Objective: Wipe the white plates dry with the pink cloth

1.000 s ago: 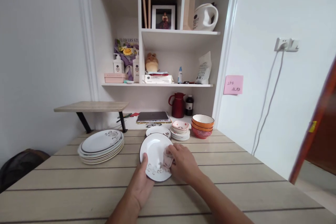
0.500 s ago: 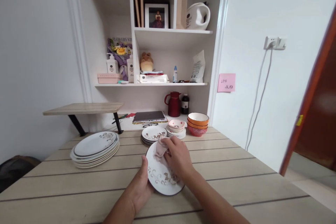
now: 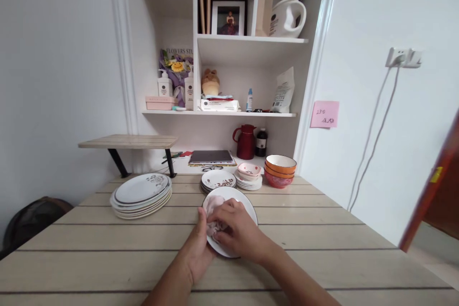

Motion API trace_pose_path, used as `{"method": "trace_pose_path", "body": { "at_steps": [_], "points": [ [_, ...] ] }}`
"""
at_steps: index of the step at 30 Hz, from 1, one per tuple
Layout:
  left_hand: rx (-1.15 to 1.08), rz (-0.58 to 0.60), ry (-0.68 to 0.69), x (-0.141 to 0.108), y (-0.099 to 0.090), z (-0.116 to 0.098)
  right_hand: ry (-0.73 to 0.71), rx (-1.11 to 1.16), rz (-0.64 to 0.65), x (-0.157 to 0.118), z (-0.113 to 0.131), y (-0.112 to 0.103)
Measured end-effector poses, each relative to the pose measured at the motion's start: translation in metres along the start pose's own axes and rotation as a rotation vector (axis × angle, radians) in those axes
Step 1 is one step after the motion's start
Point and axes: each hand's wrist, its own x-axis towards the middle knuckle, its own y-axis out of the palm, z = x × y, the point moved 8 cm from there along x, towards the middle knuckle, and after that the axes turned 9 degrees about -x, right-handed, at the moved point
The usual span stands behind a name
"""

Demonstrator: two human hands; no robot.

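White plate [image 3: 243, 200] with a thin dark rim is up front, near the middle of the table [image 3: 322, 229], which is pale wood-look planks with dark lines between them. Going left to right: there's some dark, rounded thing [image 3: 34, 224] beyond the table's left edge, can't tell what, against a plain pale wall. Then a little raised shelf [image 3: 127, 142] on black legs, with a stack of big plates [image 3: 141, 190] in front of it. Next the left hand [image 3: 199, 241], thumb at the white plate's left edge and the other fingers mostly hidden, so can't tell how far they're bent, but it's got hold of the plate. Bunched pale pink cloth [image 3: 214, 203] sits on the plate's face, under the curled fingers of the right hand [image 3: 242, 229], which is gripping it. Behind them is a shorter plate stack [image 3: 218, 179], with white built-in shelving [image 3: 247, 40] full of odds and ends at the back. Then small dishes [image 3: 249, 170] on saucers [image 3: 250, 184], orange bowls [image 3: 280, 167] on a red one, a pink sticky note [image 3: 324, 114] on the wall, a plugged-in socket [image 3: 398, 57] and a reddish-brown door frame [image 3: 426, 191]
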Motion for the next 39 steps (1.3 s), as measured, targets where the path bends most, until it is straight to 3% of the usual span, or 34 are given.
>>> {"method": "trace_pose_path", "body": {
  "at_steps": [4, 8, 11, 16, 23, 28, 31, 35, 37, 39],
  "points": [
    [0.014, -0.038, 0.026, 0.002, -0.005, -0.005, -0.065, 0.065, 0.116, -0.008, 0.002, -0.003],
    [0.065, -0.157, 0.095, 0.005, -0.017, -0.013, -0.047, 0.027, 0.172, -0.016, -0.018, -0.006],
    [0.131, -0.204, 0.133, 0.003, -0.021, -0.017, 0.092, -0.044, 0.059, -0.017, -0.047, -0.014],
    [0.219, -0.150, 0.066, 0.000, -0.014, -0.010, 0.269, -0.156, -0.117, -0.017, -0.076, -0.021],
    [0.246, -0.117, -0.012, 0.000, -0.010, -0.001, 0.251, -0.119, -0.281, -0.012, -0.063, -0.024],
    [0.242, -0.099, 0.043, 0.003, -0.013, -0.003, 0.160, -0.019, -0.292, -0.005, -0.043, -0.011],
    [0.251, -0.095, 0.064, 0.005, -0.015, -0.004, 0.153, 0.140, -0.261, -0.005, -0.038, -0.008],
    [0.219, -0.139, 0.104, 0.004, -0.015, -0.006, 0.239, 0.759, -0.231, -0.009, -0.053, -0.011],
    [0.210, -0.175, 0.112, 0.002, -0.015, -0.007, 0.365, 0.989, -0.351, -0.015, -0.073, -0.017],
    [0.215, -0.212, 0.108, 0.000, -0.015, -0.007, 0.515, 1.038, -0.521, -0.026, -0.098, -0.025]
  ]
}}
